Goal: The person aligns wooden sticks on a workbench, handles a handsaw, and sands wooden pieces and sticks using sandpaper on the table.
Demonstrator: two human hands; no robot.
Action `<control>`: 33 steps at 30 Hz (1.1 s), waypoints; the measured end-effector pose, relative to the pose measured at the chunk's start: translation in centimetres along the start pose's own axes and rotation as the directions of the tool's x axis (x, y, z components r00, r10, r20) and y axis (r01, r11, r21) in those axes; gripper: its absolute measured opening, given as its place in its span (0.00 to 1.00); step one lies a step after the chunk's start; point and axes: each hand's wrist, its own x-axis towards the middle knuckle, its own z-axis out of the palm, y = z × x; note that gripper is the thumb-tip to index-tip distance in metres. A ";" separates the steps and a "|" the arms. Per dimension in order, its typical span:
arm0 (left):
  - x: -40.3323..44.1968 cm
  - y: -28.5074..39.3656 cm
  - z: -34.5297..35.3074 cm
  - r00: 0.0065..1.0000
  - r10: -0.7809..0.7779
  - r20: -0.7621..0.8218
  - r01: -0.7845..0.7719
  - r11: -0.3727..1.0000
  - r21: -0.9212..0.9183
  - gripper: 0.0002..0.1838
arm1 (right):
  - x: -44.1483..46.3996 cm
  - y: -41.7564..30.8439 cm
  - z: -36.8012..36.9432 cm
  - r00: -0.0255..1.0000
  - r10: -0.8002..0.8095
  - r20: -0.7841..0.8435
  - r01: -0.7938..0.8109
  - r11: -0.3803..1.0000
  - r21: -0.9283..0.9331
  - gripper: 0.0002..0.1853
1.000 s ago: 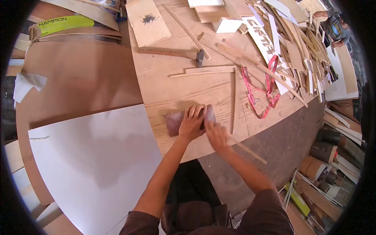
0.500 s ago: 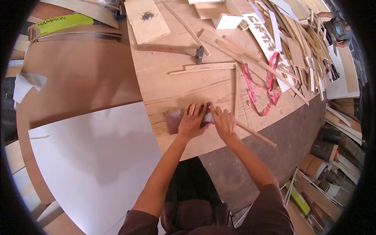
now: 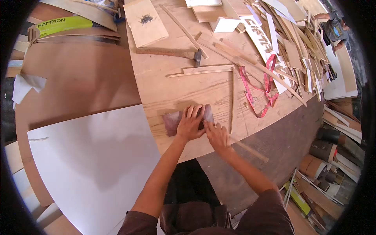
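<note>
A brownish-purple sheet that looks like sandpaper (image 3: 170,122) lies near the front edge of the wooden tabletop. My left hand (image 3: 190,124) presses down on it, fingers close together and bent over its far part. Just to the right, my right hand (image 3: 216,137) is closed around a thin wooden stick (image 3: 250,150). The stick's outer end is blurred and sticks out past the table edge. Its inner end is hidden by my hands at the sheet's right side.
Beyond my hands lie a hammer (image 3: 168,52), thin wood strips (image 3: 207,71) and a pink tape measure (image 3: 247,88). Nails (image 3: 146,18) sit on a board. Scrap wood (image 3: 295,51) piles up at right, near another person (image 3: 336,31). A white panel (image 3: 90,156) is at left.
My right hand has pulled back toward me and slightly left with the stick, uncovering the sheet's right end. My left hand stays about where it was.
</note>
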 end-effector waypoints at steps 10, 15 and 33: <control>-0.1 0.1 -0.4 1.000 0.029 0.004 -0.029 0.999 0.014 0.45 | -0.2 -0.3 0.5 0.999 -0.020 -0.035 0.025 0.987 0.160 0.25; -0.1 0.2 -0.5 1.000 0.017 -0.013 -0.017 1.000 -0.014 0.46 | 2.5 1.7 -0.2 0.994 0.101 -0.035 -0.094 0.982 0.162 0.25; 0.0 0.4 -0.2 1.000 0.002 0.014 -0.002 1.000 0.004 0.48 | 3.1 2.7 1.3 0.982 0.183 -0.052 -0.187 0.980 -0.074 0.21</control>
